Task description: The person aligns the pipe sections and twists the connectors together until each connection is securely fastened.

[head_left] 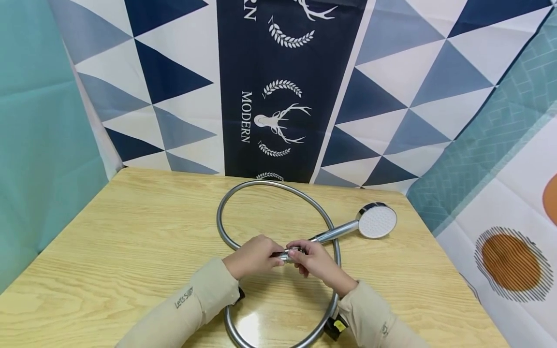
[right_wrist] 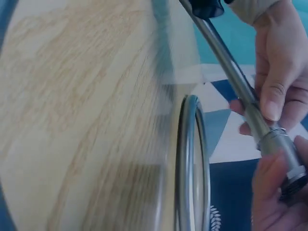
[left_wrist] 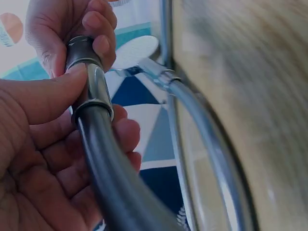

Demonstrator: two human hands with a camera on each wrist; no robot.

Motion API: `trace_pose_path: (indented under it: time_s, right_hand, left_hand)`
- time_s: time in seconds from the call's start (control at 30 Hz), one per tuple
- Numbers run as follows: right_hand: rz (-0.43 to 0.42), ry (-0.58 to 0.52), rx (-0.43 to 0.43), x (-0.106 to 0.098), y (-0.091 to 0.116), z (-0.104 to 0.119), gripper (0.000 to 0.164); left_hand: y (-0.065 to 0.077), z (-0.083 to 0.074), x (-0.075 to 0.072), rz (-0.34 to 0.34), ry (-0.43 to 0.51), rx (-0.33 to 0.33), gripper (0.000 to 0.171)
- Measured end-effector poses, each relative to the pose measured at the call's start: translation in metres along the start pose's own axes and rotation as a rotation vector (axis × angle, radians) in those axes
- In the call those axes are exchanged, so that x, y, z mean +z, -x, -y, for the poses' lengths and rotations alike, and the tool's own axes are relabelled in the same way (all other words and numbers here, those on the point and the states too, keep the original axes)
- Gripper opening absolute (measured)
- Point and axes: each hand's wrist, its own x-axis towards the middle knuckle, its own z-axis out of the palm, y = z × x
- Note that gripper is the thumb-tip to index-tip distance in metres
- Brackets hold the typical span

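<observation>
A chrome shower head (head_left: 377, 221) with a pale round face lies at the right of the table, its handle joined to a metal shower hose (head_left: 219, 212). Both hands meet at the hose's other end. My left hand (head_left: 256, 256) holds the hose there, its thumb along the chrome sleeve (left_wrist: 98, 86) in the left wrist view. My right hand (head_left: 315, 261) pinches the chrome connector (right_wrist: 278, 142) at the tip, between thumb and fingers. In the right wrist view, the connector has a dark open end, and the hose runs back from it past the left wrist.
The hose loops widely over the wooden table (head_left: 109, 241), round and beneath both forearms. A patterned cloth (head_left: 187, 96) hangs behind the back edge. Teal cloth (head_left: 39, 121) stands at the left, and another printed cloth (head_left: 500, 203) covers the right side.
</observation>
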Motion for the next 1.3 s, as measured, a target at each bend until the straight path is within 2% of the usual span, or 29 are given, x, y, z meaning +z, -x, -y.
trace_pose_path:
  time_s: [0.1, 0.2, 0.33, 0.43, 0.6, 0.77, 0.93, 1.03, 1.13, 1.3]
  right_hand:
    - [0.025, -0.003, 0.026, 0.002, -0.004, -0.005, 0.031]
    - [0.037, 0.011, 0.06, 0.003, -0.008, -0.009, 0.031]
    - [0.035, 0.066, 0.097, 0.004, -0.011, -0.014, 0.03]
    - [0.034, 0.165, 0.078, 0.006, -0.014, -0.019, 0.031]
    - [0.019, 0.359, -0.041, 0.012, -0.019, -0.022, 0.035]
    - [-0.015, 0.435, -0.104, 0.02, -0.024, -0.02, 0.035]
    - [-0.058, 0.49, -0.143, 0.027, -0.031, -0.019, 0.036]
    - [-0.08, 0.54, -0.209, 0.027, -0.041, -0.022, 0.035]
    - [-0.082, 0.572, -0.189, 0.028, -0.049, -0.02, 0.036]
    - [-0.024, 0.646, -0.057, 0.031, -0.057, -0.007, 0.042]
  left_hand:
    - [0.002, 0.004, 0.003, 0.024, 0.083, -0.146, 0.01]
    - [0.007, 0.01, 0.003, 0.045, 0.087, -0.278, 0.011]
    - [0.014, 0.017, 0.002, 0.089, 0.048, -0.36, 0.009]
    - [0.018, 0.021, 0.004, 0.12, 0.022, -0.355, 0.009]
    - [0.022, 0.024, 0.003, 0.138, -0.032, -0.335, 0.02]
    - [0.025, 0.027, 0.001, 0.148, -0.086, -0.335, 0.031]
    - [0.025, 0.032, 0.001, 0.136, -0.152, -0.367, 0.039]
    - [0.022, 0.037, 0.0, 0.122, -0.184, -0.379, 0.04]
    - [0.019, 0.043, -0.003, 0.122, -0.172, -0.382, 0.042]
    - [0.021, 0.052, -0.007, 0.133, -0.137, -0.399, 0.033]
